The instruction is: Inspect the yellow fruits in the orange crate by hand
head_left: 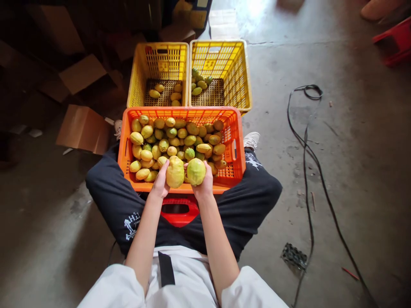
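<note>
My left hand (161,182) grasps a yellow fruit (175,172) and my right hand (206,182) a greener fruit (196,172), both half curled around the sides. I hold the two fruits side by side over the near part of the orange crate (147,187) between my legs. The yellow one's long axis runs away from me; the greener one looks round, so I can't tell its axis. Past the crateful of fruit, two yellow crates (237,77) adjoin. A cardboard box (80,126) and black cable (305,184) lie on the grey floor (359,171).
</note>
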`<action>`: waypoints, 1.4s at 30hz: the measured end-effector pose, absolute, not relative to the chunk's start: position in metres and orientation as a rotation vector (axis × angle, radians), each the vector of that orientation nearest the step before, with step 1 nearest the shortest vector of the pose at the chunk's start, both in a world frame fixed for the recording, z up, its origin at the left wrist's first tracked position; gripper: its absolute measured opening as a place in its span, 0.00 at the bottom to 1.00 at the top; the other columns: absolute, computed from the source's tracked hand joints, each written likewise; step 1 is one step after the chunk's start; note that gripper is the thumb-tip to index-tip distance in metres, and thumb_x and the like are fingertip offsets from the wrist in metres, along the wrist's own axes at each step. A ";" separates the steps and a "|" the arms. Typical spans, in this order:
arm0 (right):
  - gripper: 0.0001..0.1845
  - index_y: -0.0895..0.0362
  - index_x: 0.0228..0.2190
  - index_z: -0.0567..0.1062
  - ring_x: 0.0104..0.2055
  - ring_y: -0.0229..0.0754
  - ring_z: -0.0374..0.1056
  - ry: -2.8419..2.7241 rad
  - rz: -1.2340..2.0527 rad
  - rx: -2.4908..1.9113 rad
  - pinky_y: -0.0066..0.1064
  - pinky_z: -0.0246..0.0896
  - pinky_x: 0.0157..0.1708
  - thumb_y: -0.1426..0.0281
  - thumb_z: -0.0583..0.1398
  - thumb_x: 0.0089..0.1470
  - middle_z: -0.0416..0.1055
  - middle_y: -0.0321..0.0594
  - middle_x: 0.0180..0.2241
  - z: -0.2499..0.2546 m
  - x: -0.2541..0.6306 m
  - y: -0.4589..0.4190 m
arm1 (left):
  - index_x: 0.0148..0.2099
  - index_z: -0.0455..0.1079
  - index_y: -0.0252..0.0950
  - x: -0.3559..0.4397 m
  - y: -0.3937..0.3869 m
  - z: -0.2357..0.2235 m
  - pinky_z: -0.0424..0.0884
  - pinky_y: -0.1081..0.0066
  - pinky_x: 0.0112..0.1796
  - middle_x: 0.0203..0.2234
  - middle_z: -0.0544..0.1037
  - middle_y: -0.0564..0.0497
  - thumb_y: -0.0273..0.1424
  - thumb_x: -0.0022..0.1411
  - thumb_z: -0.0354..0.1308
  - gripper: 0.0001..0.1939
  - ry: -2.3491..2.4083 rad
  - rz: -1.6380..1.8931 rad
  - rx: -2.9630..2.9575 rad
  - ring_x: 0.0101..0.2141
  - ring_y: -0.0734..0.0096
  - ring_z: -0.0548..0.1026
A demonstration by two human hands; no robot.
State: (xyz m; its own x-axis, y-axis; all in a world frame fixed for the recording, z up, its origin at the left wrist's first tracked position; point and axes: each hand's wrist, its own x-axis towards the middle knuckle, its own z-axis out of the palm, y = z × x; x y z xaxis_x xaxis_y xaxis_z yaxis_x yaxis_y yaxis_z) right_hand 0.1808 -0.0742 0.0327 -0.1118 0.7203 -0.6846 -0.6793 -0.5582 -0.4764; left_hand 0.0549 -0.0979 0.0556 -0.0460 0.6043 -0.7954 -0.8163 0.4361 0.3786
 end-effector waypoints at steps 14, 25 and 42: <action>0.26 0.54 0.36 0.79 0.33 0.48 0.82 -0.129 1.784 -1.211 0.36 0.81 0.32 0.45 0.73 0.52 0.82 0.38 0.30 0.034 0.181 -0.079 | 0.52 0.80 0.37 0.049 -0.103 0.047 0.84 0.62 0.56 0.48 0.89 0.42 0.37 0.63 0.75 0.17 1.190 1.278 -0.267 0.56 0.48 0.86; 0.35 0.50 0.42 0.75 0.31 0.45 0.81 -0.192 1.711 -1.259 0.38 0.82 0.33 0.56 0.82 0.36 0.80 0.30 0.31 0.029 0.189 -0.080 | 0.62 0.79 0.32 0.045 -0.102 0.058 0.84 0.55 0.55 0.53 0.88 0.37 0.35 0.69 0.70 0.22 1.116 1.238 -0.211 0.54 0.45 0.87; 0.27 0.54 0.35 0.81 0.30 0.49 0.79 -0.109 1.916 -1.184 0.36 0.76 0.25 0.43 0.64 0.55 0.82 0.45 0.29 0.036 0.187 -0.077 | 0.54 0.78 0.36 0.047 -0.105 0.056 0.86 0.55 0.50 0.42 0.89 0.41 0.39 0.59 0.75 0.24 1.078 1.224 -0.185 0.47 0.47 0.89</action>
State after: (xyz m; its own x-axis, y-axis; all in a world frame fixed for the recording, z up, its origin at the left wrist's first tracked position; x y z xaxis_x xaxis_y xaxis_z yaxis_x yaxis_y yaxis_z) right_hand 0.1866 -0.0770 0.0355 -0.1821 0.7002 -0.6904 -0.6171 -0.6280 -0.4741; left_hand 0.0472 -0.1053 0.0561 -0.0571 0.6643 -0.7453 -0.8228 0.3915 0.4119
